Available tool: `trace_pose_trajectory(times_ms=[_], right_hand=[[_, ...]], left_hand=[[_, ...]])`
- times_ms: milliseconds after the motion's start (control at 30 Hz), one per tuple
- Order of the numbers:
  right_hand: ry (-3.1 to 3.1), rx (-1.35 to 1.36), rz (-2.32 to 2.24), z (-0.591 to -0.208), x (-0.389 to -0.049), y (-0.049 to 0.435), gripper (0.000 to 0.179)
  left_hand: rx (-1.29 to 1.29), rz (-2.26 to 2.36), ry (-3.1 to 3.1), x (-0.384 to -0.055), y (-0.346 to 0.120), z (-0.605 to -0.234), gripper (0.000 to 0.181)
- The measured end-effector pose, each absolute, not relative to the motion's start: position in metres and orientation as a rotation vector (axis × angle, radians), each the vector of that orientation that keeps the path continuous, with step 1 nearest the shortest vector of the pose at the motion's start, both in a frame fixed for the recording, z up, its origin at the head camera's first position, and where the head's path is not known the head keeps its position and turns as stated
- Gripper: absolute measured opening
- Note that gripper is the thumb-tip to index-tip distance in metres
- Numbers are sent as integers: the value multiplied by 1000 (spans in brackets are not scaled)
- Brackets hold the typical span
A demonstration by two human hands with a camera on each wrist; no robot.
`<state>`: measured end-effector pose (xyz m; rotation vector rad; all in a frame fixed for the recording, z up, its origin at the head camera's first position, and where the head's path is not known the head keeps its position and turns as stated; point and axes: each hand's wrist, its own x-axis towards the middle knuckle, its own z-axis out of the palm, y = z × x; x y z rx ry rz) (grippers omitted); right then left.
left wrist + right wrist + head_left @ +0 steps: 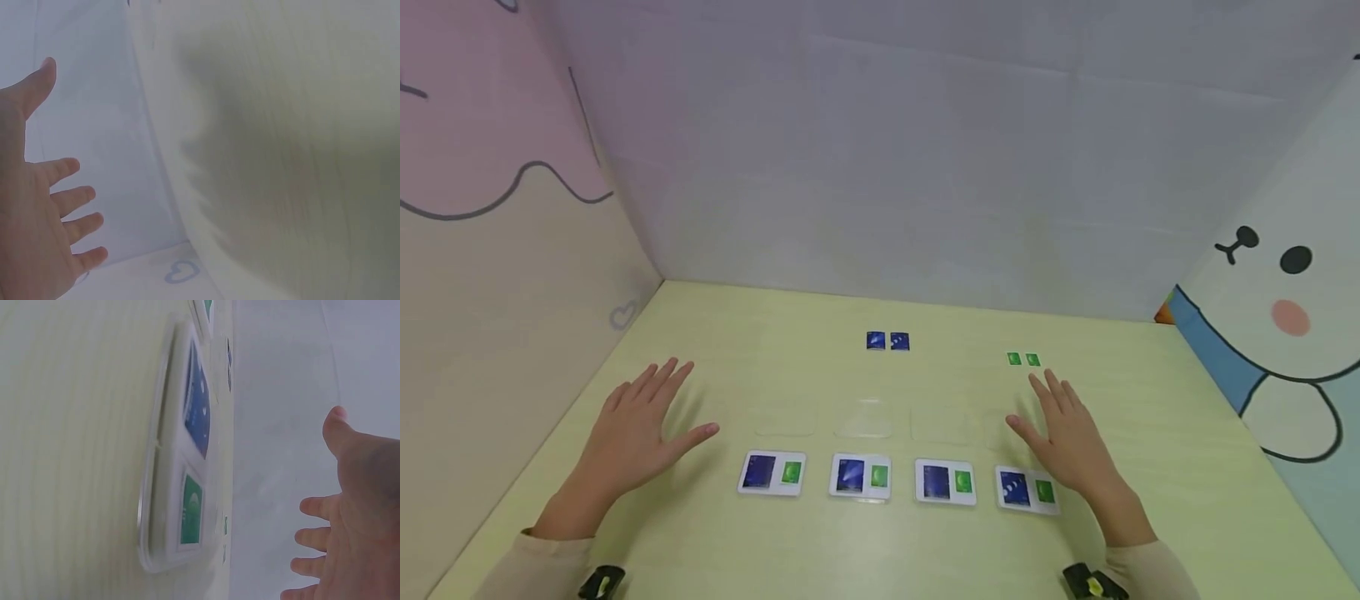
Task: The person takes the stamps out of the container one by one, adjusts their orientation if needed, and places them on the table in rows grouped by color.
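Note:
My left hand (631, 437) is held over the left part of the table, fingers straight and thumb spread, with nothing in it. My right hand (1070, 442), also empty, hovers with fingers spread beside the rightmost white card (1028, 505). That card carries a dark blue picture and a small green one. In the right wrist view the same card (172, 544) looks thick, with a clear edge layer under it. Several such cards form a row, among them the leftmost card (772, 490). Nearest the left hand is that leftmost card, set apart from the thumb.
Clear plastic pieces (863, 421) lie behind the card row. Farther back are two small blue pictures (876, 340) and two small green pictures (1014, 358). A pale wall (880, 192) closes off the back; printed panels (512, 317) stand at the sides.

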<state>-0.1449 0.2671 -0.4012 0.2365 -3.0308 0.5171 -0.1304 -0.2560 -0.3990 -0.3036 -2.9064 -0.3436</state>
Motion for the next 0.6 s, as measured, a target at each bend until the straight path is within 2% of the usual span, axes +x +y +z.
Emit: trace_pose_trajectory(times_ms=[600], right_hand=[[-3019, 296, 611, -397, -142, 249, 74]], left_hand=[[-408, -433, -2845, -125, -261, -404, 82]])
